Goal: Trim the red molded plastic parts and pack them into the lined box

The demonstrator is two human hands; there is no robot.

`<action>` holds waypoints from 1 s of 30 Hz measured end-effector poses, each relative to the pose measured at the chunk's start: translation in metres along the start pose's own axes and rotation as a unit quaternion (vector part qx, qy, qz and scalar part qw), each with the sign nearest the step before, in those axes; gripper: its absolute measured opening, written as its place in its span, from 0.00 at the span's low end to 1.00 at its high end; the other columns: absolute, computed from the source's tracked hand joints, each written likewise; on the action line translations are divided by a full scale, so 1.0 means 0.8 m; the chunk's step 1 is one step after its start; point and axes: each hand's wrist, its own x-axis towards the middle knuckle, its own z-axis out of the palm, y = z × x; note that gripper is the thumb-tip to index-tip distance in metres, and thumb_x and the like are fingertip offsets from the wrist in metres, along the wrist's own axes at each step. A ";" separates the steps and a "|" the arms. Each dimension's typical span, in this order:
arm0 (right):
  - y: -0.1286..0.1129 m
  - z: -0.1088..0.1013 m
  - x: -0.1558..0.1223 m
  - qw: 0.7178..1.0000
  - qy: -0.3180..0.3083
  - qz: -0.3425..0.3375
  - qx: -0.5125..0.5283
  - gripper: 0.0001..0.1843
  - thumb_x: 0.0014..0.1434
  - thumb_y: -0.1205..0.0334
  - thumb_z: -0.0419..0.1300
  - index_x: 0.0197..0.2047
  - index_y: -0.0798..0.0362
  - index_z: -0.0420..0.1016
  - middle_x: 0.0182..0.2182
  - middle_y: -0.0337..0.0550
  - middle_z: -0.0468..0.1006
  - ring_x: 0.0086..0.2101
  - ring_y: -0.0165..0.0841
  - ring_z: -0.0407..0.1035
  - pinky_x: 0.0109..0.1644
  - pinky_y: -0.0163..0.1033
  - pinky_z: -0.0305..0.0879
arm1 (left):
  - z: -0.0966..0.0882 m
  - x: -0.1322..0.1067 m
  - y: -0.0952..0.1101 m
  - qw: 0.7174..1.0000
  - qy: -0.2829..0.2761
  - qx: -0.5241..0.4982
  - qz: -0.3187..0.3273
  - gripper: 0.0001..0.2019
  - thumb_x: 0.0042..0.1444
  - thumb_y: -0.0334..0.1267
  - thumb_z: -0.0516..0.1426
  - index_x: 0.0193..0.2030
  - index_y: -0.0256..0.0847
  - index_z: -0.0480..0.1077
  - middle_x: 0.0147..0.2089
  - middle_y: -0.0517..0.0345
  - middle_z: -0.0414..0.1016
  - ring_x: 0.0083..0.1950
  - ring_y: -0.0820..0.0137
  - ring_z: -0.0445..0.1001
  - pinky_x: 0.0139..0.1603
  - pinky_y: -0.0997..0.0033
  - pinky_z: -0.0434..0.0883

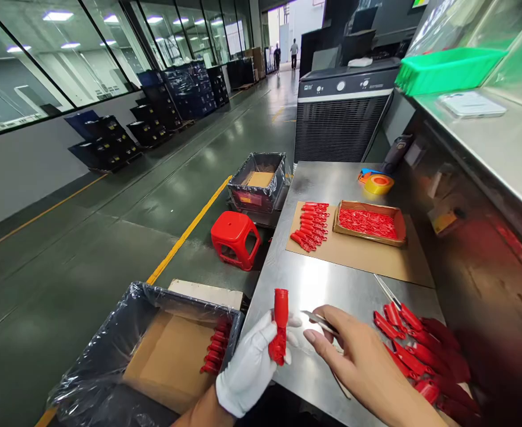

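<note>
Red moulded plastic part [280,323] stands upright in the white-gloved left hand [248,370], whose fingers curl closed around its lower half, leaving its top end bare and within reach of the other hand. Left of the steel table [314,284], a carton lined with clear plastic film [110,344] holds a small stack of like red parts [216,350], the film covering its card walls. Bare right hand [359,362] is half closed, thumb and forefinger pinching a slim metal blade [318,320] just beside the held part. Right of that hand, on the table, lies a loose fan of red parts [421,350] near steel tweezers [388,290]. No writing is legible on any part.
</note>
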 end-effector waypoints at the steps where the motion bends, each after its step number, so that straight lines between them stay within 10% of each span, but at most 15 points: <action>1: 0.002 0.004 0.003 0.999 -0.006 0.024 0.048 0.19 0.67 0.43 0.51 0.43 0.49 0.71 0.29 0.37 0.72 0.28 0.32 0.65 0.33 0.37 0.59 | 0.000 0.000 -0.002 1.000 -0.003 0.010 -0.004 0.18 0.59 0.49 0.60 0.47 0.35 0.74 0.44 0.48 0.73 0.35 0.71 0.67 0.37 0.69 0.63; 9: -0.012 0.032 0.017 0.969 -0.060 0.008 0.241 0.09 0.60 0.58 0.58 0.38 0.51 0.78 0.33 0.39 0.76 0.35 0.34 0.69 0.39 0.36 0.64 | 0.005 0.005 0.001 0.967 -0.101 0.227 0.055 0.22 0.60 0.55 0.57 0.44 0.34 0.73 0.36 0.52 0.70 0.36 0.70 0.66 0.41 0.68 0.64; 14: -0.013 -0.002 0.002 0.991 -0.044 -0.007 0.129 0.18 0.66 0.47 0.54 0.54 0.46 0.73 0.44 0.42 0.76 0.41 0.36 0.69 0.45 0.40 0.64 | 0.001 0.006 0.019 0.933 -0.136 0.321 0.092 0.15 0.60 0.48 0.58 0.43 0.37 0.69 0.38 0.57 0.68 0.41 0.68 0.65 0.51 0.64 0.64; 20: -0.011 -0.026 -0.004 0.995 -0.026 -0.065 -0.064 0.23 0.73 0.51 0.41 0.34 0.50 0.71 0.30 0.40 0.71 0.32 0.34 0.66 0.37 0.39 0.54 | -0.004 0.002 0.026 0.886 -0.115 0.445 0.053 0.11 0.58 0.43 0.56 0.33 0.38 0.62 0.33 0.62 0.59 0.36 0.71 0.58 0.39 0.68 0.58; 30: -0.013 -0.025 -0.007 0.981 -0.030 -0.130 -0.139 0.16 0.72 0.59 0.46 0.34 0.50 0.69 0.29 0.39 0.68 0.30 0.33 0.61 0.36 0.39 0.49 | 0.009 -0.006 0.042 0.848 -0.161 0.504 0.028 0.08 0.53 0.39 0.56 0.31 0.39 0.60 0.32 0.62 0.60 0.35 0.71 0.58 0.38 0.68 0.57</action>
